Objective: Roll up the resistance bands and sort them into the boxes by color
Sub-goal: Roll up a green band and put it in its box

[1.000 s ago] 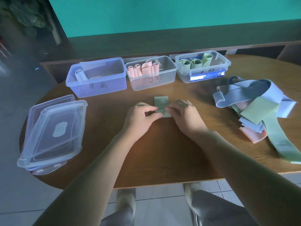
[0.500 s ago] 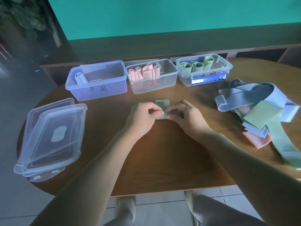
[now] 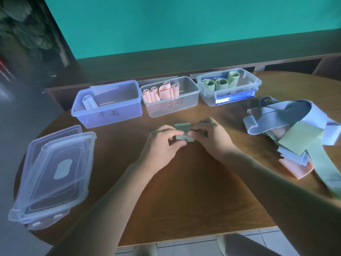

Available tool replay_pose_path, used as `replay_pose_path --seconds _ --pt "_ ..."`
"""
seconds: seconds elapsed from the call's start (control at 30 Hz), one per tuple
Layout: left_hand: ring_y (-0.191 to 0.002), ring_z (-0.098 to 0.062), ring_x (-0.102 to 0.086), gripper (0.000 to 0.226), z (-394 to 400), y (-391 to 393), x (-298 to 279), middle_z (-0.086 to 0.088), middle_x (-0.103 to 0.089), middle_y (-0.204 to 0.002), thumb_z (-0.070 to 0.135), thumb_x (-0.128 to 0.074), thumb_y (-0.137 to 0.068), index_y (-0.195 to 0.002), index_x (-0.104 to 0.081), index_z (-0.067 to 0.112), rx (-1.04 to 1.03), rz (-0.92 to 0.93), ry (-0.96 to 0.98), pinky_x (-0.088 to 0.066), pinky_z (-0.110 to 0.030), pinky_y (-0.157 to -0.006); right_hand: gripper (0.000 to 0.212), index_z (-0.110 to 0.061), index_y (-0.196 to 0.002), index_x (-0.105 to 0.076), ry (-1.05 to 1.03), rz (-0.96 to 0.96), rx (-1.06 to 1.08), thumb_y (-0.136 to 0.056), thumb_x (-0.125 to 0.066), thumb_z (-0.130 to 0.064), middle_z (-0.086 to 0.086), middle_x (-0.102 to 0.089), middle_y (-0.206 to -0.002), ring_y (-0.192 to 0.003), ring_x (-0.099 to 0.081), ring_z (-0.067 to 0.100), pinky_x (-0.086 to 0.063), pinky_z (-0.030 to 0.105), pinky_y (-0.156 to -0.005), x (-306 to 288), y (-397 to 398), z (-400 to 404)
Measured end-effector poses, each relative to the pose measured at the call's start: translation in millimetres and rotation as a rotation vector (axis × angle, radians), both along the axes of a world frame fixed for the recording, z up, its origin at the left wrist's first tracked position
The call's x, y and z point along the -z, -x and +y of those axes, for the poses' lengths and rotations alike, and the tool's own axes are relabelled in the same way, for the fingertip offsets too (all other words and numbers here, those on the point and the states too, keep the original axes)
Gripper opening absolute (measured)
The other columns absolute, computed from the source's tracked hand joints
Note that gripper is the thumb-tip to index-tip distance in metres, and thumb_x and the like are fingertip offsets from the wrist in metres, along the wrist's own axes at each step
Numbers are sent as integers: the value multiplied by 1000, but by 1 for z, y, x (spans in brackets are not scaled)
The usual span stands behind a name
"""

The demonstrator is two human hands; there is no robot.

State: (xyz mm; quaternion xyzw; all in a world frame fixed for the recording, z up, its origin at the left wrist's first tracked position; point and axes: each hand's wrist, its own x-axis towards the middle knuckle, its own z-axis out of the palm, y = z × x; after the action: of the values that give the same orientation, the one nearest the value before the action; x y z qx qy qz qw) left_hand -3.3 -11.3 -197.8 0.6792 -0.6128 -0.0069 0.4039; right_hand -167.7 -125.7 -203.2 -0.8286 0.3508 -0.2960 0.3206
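Two bare forearms in view, no sleeves down to frame edge. Left hand (image 3: 162, 143) and right hand (image 3: 212, 137): no rings, no watch, no gloves, no wristbands. Nails short, unpainted as far as visible. Below table edge: grey trousers or shorts over knees (image 3: 245, 244). Light-coloured footwear (image 3: 145, 250) on tiled floor, detail too blurred to tell type.

Both hands hide most of the green band (image 3: 183, 133); box labels unreadable.
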Motion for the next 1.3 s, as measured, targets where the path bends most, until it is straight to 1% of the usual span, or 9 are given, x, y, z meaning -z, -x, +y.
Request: replay_pose_path --seconds 0.1,0.23,0.33,0.57,0.77,0.97,1.1,1.2,1.3 --pt "-88 -3 -62 26 -5 -2 0 7 -69 -104 29 -82 -83 -107 -80 20 -20 59 -15 -50 -12 -78 3 -39 -93 -74 -46 -98 14 -90 -73 -38 -16 -55 -97 -84 -55 6 -50 31 -79 -1 -3 3" --pt "-93 11 -52 20 -18 -6 -2 9 -59 -101 34 -77 -87 -106 -80 26 -107 144 -90 -36 -3 -78 29 -31 -106 -75 -51 -37 -33 -84 -75 -50 -18 -59 -98 -88 -59 5 -51 31 -81 -1 -2 -1" --pt "-90 2 -55 18 -24 -3 -1 8 -59 -100 28 -78 -87 -104 -80 21 -159 203 -41 -43 -12 -80 36 -35 -115 -73 -5 81 -1 -80 -80 -43 -19 -56 -100 -92 -60 7 -49 32 -83 1 -5 -6" --pt "-91 -12 -58 7 -25 4 5 1 -62 -100 8 -65 -94 -96 -72 10 -77 -67 66 -49 -26 -81 31 -44 -116 -69 10 148 28 -86 -74 -48 -18 -58 -97 -96 -59 7 -47 31 -84 -4 -7 -9" --pt "-108 -11 -51 26 -28 1 7 0 -56 -114 20 -68 -94 -119 -71 12 -61 -95 -58 -36 -12 -91 23 -49 -100 -63 6 67 44 -83 -77 -44 -18 -54 -104 -79 -58 -1 -47 30 -77 -6 -9 -12" --pt "-107 -17 -50 24 -42 -7 11 -6 -51 -112 19 -65 -97 -119 -72 10 -94 -85 -47 -37 -20 -94 31 -41 -122 -63 83 178 48 -91 -68 -43 -18 -55 -107 -91 -54 5 -40 28 -76 -5 -11 -17" --pt "-104 -19 -55 23 -48 -7 10 -7 -61 -107 7 -69 -92 -114 -75 9 -88 -102 42 -39 -18 -94 31 -35 -128 -63 175 224 38 -98 -59 -43 -13 -54 -110 -98 -57 13 -40 30 -76 -3 -15 -20" --pt "-96 -21 -60 13 -49 -7 6 -3 -68 -97 2 -69 -90 -97 -77 11 -60 -147 119 -44 -23 -86 28 -30 -126 -64 181 227 0 -101 -55 -39 -5 -57 -114 -103 -59 24 -47 39 -88 0 -18 -25" --pt "-100 -22 -59 12 -51 -7 5 -2 -70 -101 10 -71 -90 -101 -77 12 -62 -173 114 -44 -24 -88 32 -29 -127 -65 210 288 12 -105 -45 -41 -1 -56 -113 -111 -55 25 -40 42 -99 1 -22 -32"
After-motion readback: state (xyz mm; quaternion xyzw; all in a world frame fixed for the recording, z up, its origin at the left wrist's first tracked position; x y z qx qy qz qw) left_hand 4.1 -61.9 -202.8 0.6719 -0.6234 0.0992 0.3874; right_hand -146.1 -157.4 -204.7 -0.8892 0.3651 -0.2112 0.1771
